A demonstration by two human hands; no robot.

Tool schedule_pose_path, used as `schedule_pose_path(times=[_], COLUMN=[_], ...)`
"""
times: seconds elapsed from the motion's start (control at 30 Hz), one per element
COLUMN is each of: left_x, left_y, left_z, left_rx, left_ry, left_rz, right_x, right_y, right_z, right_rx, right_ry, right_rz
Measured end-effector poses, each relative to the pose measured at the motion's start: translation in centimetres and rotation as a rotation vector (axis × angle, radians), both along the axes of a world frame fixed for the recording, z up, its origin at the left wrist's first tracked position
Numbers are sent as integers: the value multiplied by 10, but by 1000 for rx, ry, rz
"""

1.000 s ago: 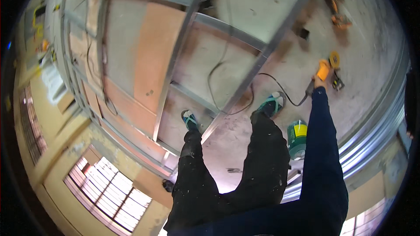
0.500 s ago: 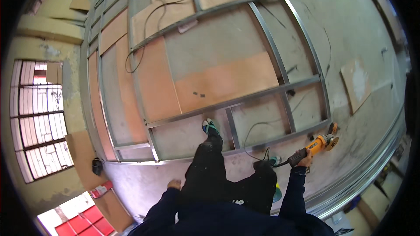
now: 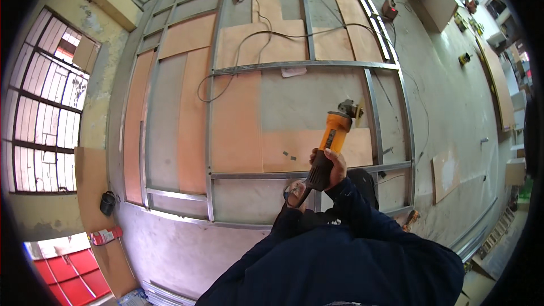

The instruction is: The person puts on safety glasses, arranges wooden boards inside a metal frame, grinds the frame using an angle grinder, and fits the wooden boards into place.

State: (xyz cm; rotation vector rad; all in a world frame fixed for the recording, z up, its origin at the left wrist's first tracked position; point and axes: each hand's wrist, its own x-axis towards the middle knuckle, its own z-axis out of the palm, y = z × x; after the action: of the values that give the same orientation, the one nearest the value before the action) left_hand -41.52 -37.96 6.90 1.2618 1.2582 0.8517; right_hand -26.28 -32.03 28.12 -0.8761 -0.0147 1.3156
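A yellow and black angle grinder (image 3: 334,133) is held up in front of my body, its disc end pointing away from me. My right hand (image 3: 336,166) is wrapped round the dark rear of its body. Just below, my left hand (image 3: 296,194) is closed on the power cord (image 3: 305,195) where it leaves the grinder's back end. Beneath the tool lies a large frame of metal tubes (image 3: 255,175), with tan boards (image 3: 235,130) on the floor within it.
A black cable (image 3: 249,37) snakes across the frame's far half. To the left, a red fire extinguisher (image 3: 106,235) and a black helmet-like object (image 3: 107,203) are near the wall. A second orange tool (image 3: 412,219) lies by the frame's near right corner. Metal lengths (image 3: 470,243) lie at right.
The grinder has come from low on the right to the middle in front of me. My left hand has left my knee and taken hold of the cord. The view has shifted.
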Motion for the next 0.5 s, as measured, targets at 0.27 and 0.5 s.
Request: schedule_pose_path(times=[0.27, 0.5], left_x=[-61, -62], left_y=[81, 96], left_z=[-9, -111], left_rx=[-161, -699], left_ry=[623, 964], left_rz=[-78, 378], right_x=[48, 179], right_y=[82, 220], right_z=[8, -23], right_rx=[179, 219], right_ry=[-270, -173], right_rz=[131, 157])
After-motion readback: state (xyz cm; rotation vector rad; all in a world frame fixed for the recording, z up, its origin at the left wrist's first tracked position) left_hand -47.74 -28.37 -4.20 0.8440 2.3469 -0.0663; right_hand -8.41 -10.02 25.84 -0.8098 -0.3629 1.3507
